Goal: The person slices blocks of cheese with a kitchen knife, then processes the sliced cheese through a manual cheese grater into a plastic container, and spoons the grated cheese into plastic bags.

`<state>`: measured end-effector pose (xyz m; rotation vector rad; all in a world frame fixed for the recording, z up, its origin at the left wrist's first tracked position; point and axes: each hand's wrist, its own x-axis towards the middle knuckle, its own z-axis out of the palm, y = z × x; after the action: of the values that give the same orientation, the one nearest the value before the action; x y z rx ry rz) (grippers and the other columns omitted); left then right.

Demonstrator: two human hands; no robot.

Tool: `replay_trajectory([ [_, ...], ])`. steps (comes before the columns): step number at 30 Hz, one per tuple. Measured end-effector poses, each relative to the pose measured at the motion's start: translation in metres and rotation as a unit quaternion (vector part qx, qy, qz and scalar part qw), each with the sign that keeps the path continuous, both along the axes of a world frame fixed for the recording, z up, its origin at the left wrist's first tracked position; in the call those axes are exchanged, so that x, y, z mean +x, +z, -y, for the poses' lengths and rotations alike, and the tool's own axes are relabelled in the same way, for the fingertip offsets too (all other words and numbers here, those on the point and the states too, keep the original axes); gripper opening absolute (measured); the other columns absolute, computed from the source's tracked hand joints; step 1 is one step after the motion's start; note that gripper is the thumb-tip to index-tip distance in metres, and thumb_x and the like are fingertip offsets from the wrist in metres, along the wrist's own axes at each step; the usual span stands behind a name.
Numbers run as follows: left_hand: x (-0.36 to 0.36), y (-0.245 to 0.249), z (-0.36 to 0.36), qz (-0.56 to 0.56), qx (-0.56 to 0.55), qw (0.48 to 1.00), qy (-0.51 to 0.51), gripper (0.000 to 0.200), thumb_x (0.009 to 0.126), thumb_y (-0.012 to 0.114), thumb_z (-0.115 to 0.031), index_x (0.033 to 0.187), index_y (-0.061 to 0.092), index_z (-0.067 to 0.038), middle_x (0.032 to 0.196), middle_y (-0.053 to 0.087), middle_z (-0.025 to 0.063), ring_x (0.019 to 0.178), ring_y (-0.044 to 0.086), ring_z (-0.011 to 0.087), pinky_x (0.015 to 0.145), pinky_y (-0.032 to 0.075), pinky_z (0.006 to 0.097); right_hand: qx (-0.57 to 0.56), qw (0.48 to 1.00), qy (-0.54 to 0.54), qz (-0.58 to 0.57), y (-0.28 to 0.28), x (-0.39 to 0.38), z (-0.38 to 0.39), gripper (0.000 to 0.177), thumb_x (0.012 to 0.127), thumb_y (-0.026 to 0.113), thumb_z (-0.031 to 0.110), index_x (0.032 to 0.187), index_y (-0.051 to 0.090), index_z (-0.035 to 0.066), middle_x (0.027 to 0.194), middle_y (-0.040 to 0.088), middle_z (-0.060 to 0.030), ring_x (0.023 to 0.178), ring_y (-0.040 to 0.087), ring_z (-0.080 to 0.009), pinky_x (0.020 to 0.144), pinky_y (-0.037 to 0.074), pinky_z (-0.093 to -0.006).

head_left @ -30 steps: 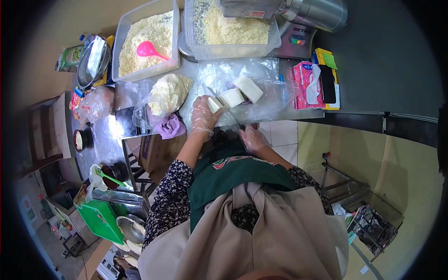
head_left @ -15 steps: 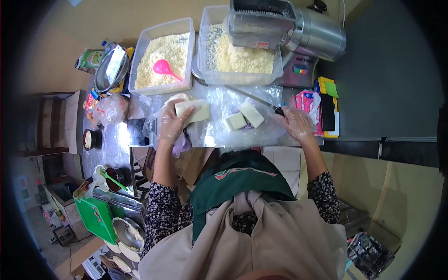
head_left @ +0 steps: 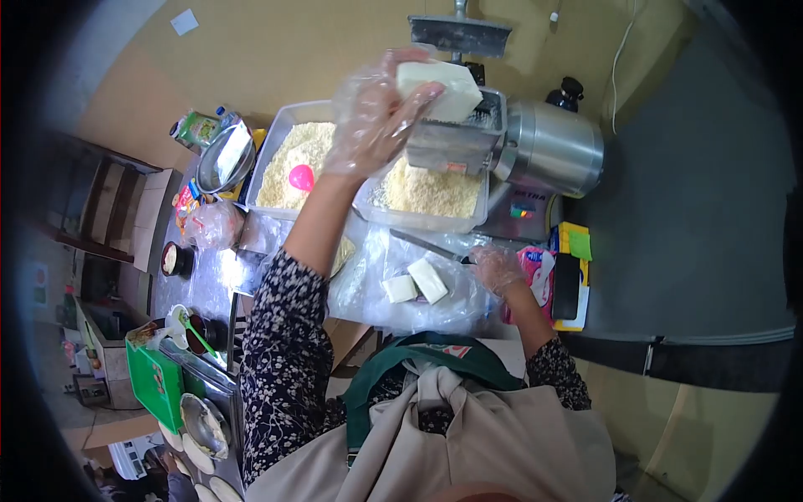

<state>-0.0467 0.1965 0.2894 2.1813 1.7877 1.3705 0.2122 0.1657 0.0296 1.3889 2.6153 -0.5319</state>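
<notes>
In a clear plastic glove, my left hand [head_left: 376, 117] is closed around a large white cheese block [head_left: 443, 90], raised over the mouth of the grater's metal hopper [head_left: 456, 142]. My right hand [head_left: 498, 269], also gloved, is low over the worktop with its fingers around the black handle of a knife [head_left: 427, 243]. The knife's blade points left, toward the bins. Two smaller white cheese pieces [head_left: 428, 281] lie on clear plastic sheeting in front of the blade. Below the hopper, a clear bin [head_left: 418, 219] holds pale gratings.
The silver grater motor [head_left: 556, 149] stands right of the hopper. A second bin [head_left: 272, 151] of gratings, with a pink scoop [head_left: 301, 176], is on the left. A pink tissue pack [head_left: 537, 280] and a dark phone [head_left: 566, 289] lie right of my right hand.
My left hand has carried the cheese block from the worktop up and right to the hopper. The hopper's mouth shows a raised pusher plate behind it. My right hand stays by the knife.
</notes>
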Motion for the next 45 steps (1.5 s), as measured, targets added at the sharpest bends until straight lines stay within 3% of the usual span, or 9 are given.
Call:
replay_trajectory([
  [10,0.007,-0.037,-0.06,0.078,-0.157,0.978,-0.116,0.028,0.086,0.066,-0.026,0.106,0.057,-0.009,0.1,0.065,0.0148,0.082,0.064,0.0288,0.074,0.049,0.0347,0.064,0.958,0.009,-0.279,0.102,0.031,-0.048,0.027,0.082,0.064,0.016,0.108,0.06,0.012,0.09,0.063,-0.0118,0.083,0.063,-0.0301,0.073,0.05,-0.0405],
  [15,-0.024,-0.031,-0.047,-0.31,-0.101,0.945,-0.002,0.024,0.089,0.059,-0.026,0.109,0.065,-0.014,0.136,0.046,0.0144,0.122,0.045,0.033,0.099,0.04,0.0425,0.118,0.93,-0.002,-0.347,0.193,0.028,-0.075,0.022,0.087,0.057,0.018,0.108,0.06,0.012,0.089,0.064,-0.0121,0.079,0.062,-0.0319,0.073,0.05,-0.0409],
  [21,-0.033,-0.036,-0.026,-0.306,-0.094,0.947,0.033,0.031,0.089,0.059,-0.031,0.118,0.063,-0.02,0.137,0.043,0.015,0.124,0.043,0.0359,0.103,0.037,0.0443,0.389,0.782,0.075,-0.482,0.286,-0.059,-0.186,0.028,0.09,0.054,0.027,0.108,0.06,0.007,0.097,0.064,-0.0162,0.085,0.062,-0.0365,0.075,0.049,-0.0411],
  [23,-0.031,-0.024,-0.013,-0.265,-0.077,0.959,0.066,0.033,0.089,0.059,-0.031,0.119,0.062,-0.02,0.138,0.043,0.0148,0.123,0.045,0.0361,0.102,0.038,0.0444,0.216,0.904,-0.071,-0.362,0.356,-0.096,-0.185,0.077,0.082,0.047,0.068,0.126,0.053,0.005,0.125,0.055,-0.0231,0.119,0.052,-0.0304,0.1,0.039,-0.0429],
  [31,-0.029,0.012,0.021,-0.117,0.033,0.989,0.081,0.047,0.085,0.064,-0.029,0.129,0.052,-0.015,0.135,0.048,0.0164,0.121,0.049,0.035,0.099,0.041,0.0432,0.126,0.802,-0.197,-0.55,0.311,-0.176,-0.29,0.06,0.092,0.038,0.057,0.111,0.059,0.003,0.108,0.061,-0.0225,0.094,0.061,-0.0354,0.083,0.047,-0.0463],
  [35,-0.013,0.025,0.008,-0.047,0.097,0.992,0.065,0.047,0.085,0.064,-0.033,0.126,0.054,-0.014,0.13,0.053,0.017,0.116,0.053,0.0352,0.096,0.043,0.0397,0.39,0.789,-0.061,-0.471,0.262,-0.178,-0.27,0.047,0.095,0.038,0.05,0.09,0.057,0.007,0.078,0.061,-0.0093,0.072,0.06,-0.0245,0.066,0.048,-0.0408],
  [37,-0.004,0.022,-0.009,-0.033,0.132,0.989,0.055,0.046,0.085,0.063,-0.033,0.125,0.055,-0.012,0.126,0.056,0.0164,0.113,0.055,0.0345,0.094,0.044,0.0393,0.17,0.781,-0.003,-0.601,0.278,-0.151,-0.173,0.027,0.093,0.052,0.022,0.112,0.06,0.007,0.104,0.064,-0.0139,0.094,0.063,-0.0276,0.083,0.048,-0.0372],
  [40,0.012,0.033,-0.023,-0.001,0.143,0.99,0.004,0.045,0.086,0.064,-0.033,0.123,0.057,-0.008,0.119,0.061,0.0138,0.107,0.059,0.0291,0.09,0.046,0.0368,0.376,0.733,0.157,-0.545,0.26,-0.139,-0.143,0.029,0.092,0.053,0.024,0.113,0.059,0.005,0.099,0.064,-0.0137,0.09,0.063,-0.0251,0.082,0.048,-0.036],
  [45,0.046,0.032,-0.037,0.158,0.067,0.981,-0.089,0.037,0.084,0.064,-0.033,0.103,0.066,-0.001,0.092,0.069,0.0125,0.08,0.065,0.0213,0.076,0.049,0.0319,0.096,0.69,0.108,-0.709,0.213,-0.144,-0.136,0.029,0.088,0.055,0.024,0.109,0.056,0.004,0.105,0.06,-0.015,0.094,0.06,-0.0291,0.077,0.048,-0.034],
])
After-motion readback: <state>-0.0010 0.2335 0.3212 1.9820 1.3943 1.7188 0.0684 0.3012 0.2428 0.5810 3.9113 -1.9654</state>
